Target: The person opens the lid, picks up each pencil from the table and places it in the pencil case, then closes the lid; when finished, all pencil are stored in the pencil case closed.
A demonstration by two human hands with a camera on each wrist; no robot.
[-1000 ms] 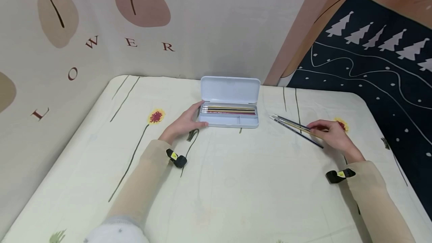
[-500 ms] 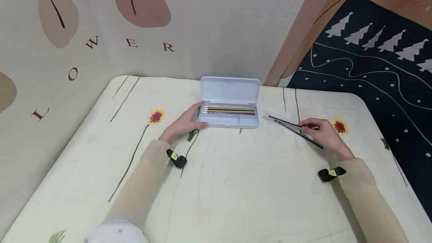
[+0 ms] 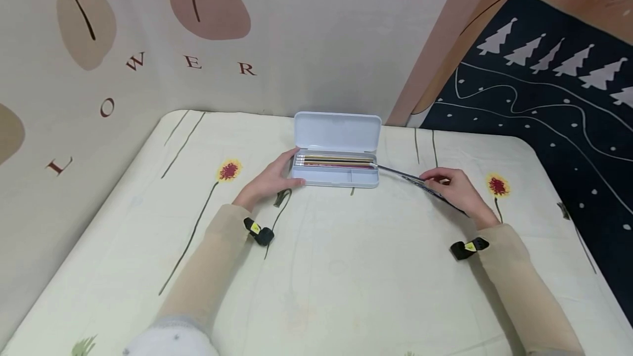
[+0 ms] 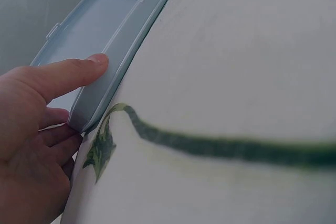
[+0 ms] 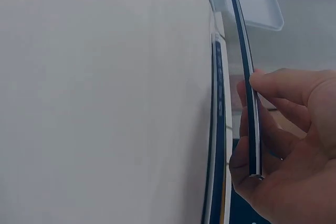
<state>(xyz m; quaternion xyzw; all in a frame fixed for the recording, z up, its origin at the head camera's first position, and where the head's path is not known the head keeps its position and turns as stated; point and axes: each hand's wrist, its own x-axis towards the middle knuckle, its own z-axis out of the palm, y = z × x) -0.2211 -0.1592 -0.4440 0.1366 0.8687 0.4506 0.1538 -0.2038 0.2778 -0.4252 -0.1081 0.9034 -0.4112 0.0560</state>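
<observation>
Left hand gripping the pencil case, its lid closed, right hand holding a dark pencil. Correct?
Not the lid: the head view shows the lid open, raised behind the tray. The rest holds: left hand gripping the pencil case, right hand holding a dark pencil.

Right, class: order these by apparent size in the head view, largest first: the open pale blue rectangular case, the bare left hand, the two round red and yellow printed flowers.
1. Pale blue case
2. Left hand
3. Printed flower at picture left and printed flower at picture right: too alike to rank
</observation>
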